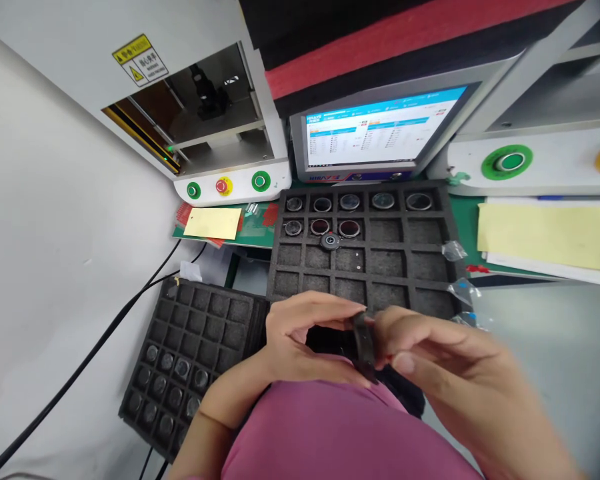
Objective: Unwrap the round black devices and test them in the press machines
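Fingers of my left hand (315, 337) grip a dark, rounded watch-like part (364, 340) by its edges, close to my body. My right hand (430, 347) is closed at the part's right side, its thumb and fingertips pressed together there; whether they pinch something small is hidden. Beyond them lies a black foam tray (390, 257) with round watch faces in its two back rows. A small round black disc (330, 241) rests on the dividers just in front of the second row.
A second foam tray (200, 340) with several round parts sits at the lower left. Behind stand a machine with buttons (225, 187) and a monitor (385, 130). Yellow paper (545, 233) and clear plastic scraps (464, 291) lie at the right. Black cables run down the left.
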{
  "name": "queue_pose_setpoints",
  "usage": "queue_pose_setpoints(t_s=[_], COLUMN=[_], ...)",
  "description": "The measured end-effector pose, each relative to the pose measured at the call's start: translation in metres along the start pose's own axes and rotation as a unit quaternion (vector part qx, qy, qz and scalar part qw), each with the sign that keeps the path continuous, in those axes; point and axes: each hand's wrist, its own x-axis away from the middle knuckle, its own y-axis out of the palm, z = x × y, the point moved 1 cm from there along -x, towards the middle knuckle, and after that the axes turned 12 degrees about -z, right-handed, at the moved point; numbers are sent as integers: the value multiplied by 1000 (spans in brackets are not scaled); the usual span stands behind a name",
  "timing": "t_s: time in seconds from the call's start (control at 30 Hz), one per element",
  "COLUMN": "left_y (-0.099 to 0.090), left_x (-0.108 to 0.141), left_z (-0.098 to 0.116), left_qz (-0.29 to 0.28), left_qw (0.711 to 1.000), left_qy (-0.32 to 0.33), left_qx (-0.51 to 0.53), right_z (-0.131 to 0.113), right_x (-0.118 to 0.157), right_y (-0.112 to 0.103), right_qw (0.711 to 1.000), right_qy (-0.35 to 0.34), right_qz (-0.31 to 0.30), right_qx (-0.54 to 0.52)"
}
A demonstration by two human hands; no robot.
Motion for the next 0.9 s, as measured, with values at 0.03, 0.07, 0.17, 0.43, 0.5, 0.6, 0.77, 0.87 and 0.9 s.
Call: queue_pose_setpoints(t_s=[0.03,0.07,0.17,0.43,0.5,0.6,0.77,0.87,0.9], left_y=[0,0,-1,0,0,0,-1,-1,-1], left_x=[-1,-2,-2,0,0,0,0,1,1], left_z=[2,3,6,11,13,13,11,11,11], left_qz=[2,4,6,-6,-2,2,-1,-4,-7], left_qw=[1000,999,996,996,996,995,995,995,995], left_qy=[5,12,26,-20,-23,-42,-23,-12,-11], left_qx=[-26,-48,-89,-87,-87,-89,-96,-101,-100], right_z=[1,2,3,2,2,3,7,7,7], right_x=[0,0,1,6,7,7,7,8,8], right_y=[1,2,4,3,3,4,5,6,6], right_qw=[1000,999,997,994,993,992,989,987,987], right_qy=[11,19,39,58,61,68,72,73,71], right_qz=[-9,-11,2,-14,-19,-19,-14,-16,-15], right_qx=[-25,-45,-69,-90,-95,-105,-130,-144,-145])
